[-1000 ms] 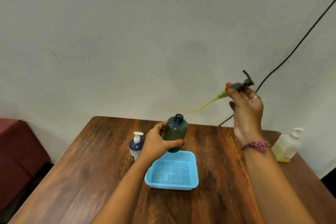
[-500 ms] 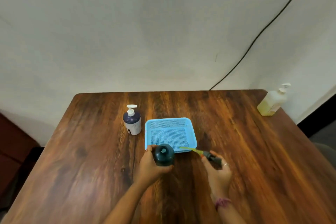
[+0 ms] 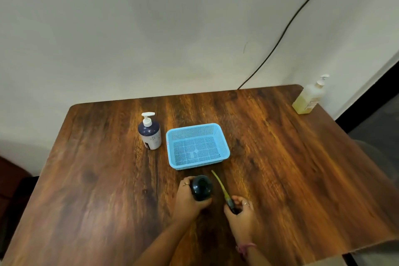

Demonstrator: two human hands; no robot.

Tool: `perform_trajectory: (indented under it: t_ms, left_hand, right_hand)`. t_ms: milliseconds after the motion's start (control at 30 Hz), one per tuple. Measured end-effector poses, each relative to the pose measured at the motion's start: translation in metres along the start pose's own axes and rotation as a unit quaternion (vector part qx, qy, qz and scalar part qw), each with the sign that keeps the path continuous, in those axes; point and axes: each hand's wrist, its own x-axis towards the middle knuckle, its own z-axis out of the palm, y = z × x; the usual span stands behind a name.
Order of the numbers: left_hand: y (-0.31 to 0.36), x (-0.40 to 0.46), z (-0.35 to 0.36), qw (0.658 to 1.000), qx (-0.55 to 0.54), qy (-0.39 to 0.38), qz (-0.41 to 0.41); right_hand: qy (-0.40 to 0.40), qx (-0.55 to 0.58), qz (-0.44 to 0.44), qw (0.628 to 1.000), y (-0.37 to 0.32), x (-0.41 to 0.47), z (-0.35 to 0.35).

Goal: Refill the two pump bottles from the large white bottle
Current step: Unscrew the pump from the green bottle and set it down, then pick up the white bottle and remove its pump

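Observation:
A dark green bottle [image 3: 201,187] with its mouth uncovered stands on the wooden table [image 3: 291,168], just in front of the blue basket [image 3: 224,149]. My left hand [image 3: 189,200] grips its side. My right hand [image 3: 239,211] holds the bottle's dark pump head with its yellow dip tube [image 3: 220,185] low over the table, the tube pointing toward the basket. A navy pump bottle [image 3: 150,134] with a white pump stands left of the basket. At the far right corner stands a pale bottle of yellowish liquid [image 3: 308,98] with a white pump.
The blue basket holds nothing. A black cable [image 3: 282,34] runs up the white wall behind the table. The table's right edge drops off to dark floor [image 3: 375,114]. Something dark red [image 3: 8,177] sits at the left beside the table.
The bottle has come down from above the basket onto the table in front of it. My right hand has lowered the pump head from high in the air to table level.

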Motion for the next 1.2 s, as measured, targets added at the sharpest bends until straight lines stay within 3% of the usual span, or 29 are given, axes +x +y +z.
perform_trajectory:
  t_ms: [233,400,700,967,1200]
  left_hand:
    - [-0.004,-0.001,0.001,1.000,0.007,-0.005,-0.001]
    - [0.002,-0.006,-0.010,0.998,-0.050,-0.012,0.026]
    - [0.055,0.022,-0.017,0.986,-0.113,0.068,0.103]
    - [0.124,0.067,0.048,0.979,-0.099,0.118,0.130]
    - [0.218,0.118,0.149,0.977,-0.071,0.093,0.177]
  right_hand:
    - [-0.038,-0.029,0.007,0.999,-0.002,0.001,0.002]
    - [-0.060,0.003,-0.001,0.998,0.001,0.004,-0.002]
    - [0.031,0.076,-0.039,0.996,-0.033,0.060,-0.037]
    - [0.086,0.155,-0.083,0.981,-0.071,0.160,-0.121]
    - [0.116,0.170,-0.122,0.971,-0.106,0.273,-0.234]
